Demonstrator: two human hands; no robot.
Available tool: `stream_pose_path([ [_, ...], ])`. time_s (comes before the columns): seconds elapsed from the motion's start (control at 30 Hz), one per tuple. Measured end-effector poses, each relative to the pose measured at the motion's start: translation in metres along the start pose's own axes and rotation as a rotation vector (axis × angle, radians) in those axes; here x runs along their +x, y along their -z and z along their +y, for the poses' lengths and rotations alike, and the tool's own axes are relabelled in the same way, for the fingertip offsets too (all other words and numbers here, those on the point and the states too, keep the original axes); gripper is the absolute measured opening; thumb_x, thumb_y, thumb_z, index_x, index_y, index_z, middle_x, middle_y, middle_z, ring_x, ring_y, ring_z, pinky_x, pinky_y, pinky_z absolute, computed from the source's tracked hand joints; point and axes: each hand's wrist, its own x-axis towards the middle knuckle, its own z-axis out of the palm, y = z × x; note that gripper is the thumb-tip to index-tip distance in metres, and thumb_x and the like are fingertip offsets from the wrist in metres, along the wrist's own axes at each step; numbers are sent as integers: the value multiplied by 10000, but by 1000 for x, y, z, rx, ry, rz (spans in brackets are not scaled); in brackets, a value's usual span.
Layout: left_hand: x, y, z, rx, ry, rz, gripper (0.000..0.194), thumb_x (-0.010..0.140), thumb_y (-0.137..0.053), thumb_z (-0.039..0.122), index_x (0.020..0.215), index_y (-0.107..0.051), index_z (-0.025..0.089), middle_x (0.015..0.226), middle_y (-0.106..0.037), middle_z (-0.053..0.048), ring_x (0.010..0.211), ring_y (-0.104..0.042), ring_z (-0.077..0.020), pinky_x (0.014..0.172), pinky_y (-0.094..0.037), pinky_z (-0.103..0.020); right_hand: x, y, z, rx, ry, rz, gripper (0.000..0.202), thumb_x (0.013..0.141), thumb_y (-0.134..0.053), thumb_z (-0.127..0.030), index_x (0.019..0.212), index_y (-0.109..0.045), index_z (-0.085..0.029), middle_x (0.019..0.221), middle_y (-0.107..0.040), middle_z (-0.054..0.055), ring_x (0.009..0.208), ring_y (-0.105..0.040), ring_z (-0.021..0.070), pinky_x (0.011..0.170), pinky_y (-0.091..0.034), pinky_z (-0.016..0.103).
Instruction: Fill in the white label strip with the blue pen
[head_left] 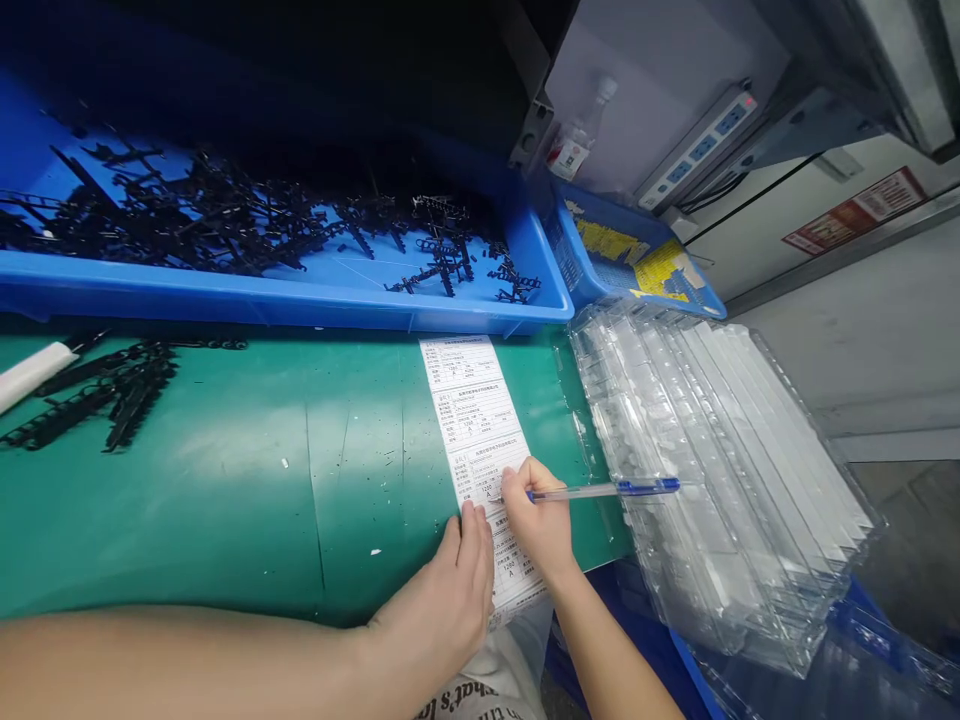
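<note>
– While the left hand (450,610) lies flat over the label strip (480,410), what has the right hand (538,520)?

– A clear pen (577,492) with a blue cap end, pinched between its fingers; tip at the third form down. Left fingers straight, close together, gripping nothing.

– Strip's position?

– On the green worktop (360,500), running from below the blue tray (300,305) toward the wearer.

– Legible?

– "A" on the forms, under a number like 1200; the small Chinese print is too fine. Shirt (476,690) reads "That's", rest cut off. Bottle (581,140) has a red-and-white label, brand unclear. Red-and-white sign (855,210) on the wall, unreadable.

– Surface?

– Scored, dotted with dark specks and white scraps. Black parts (120,390) at far left; many more inside the tray.

– Room?

– Right side: stacked clear plastic trays (727,490); behind them a blue basket (564,248) holding yellow labels (664,270). Power strip (701,145) beyond, red light on.
</note>
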Motion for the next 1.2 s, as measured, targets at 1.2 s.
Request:
stream_pose_path([
  [1.2,-3,4,-2,-309,-331,73,145,775,-451,136,857,-571,127,839,-577,-64,733,-486,-188,568,-330,-313,4,14,0,427,-287,112,303,710,-444,-315,520,-225,-227,414,-178,-102,312,-169,55,301,-142,192],
])
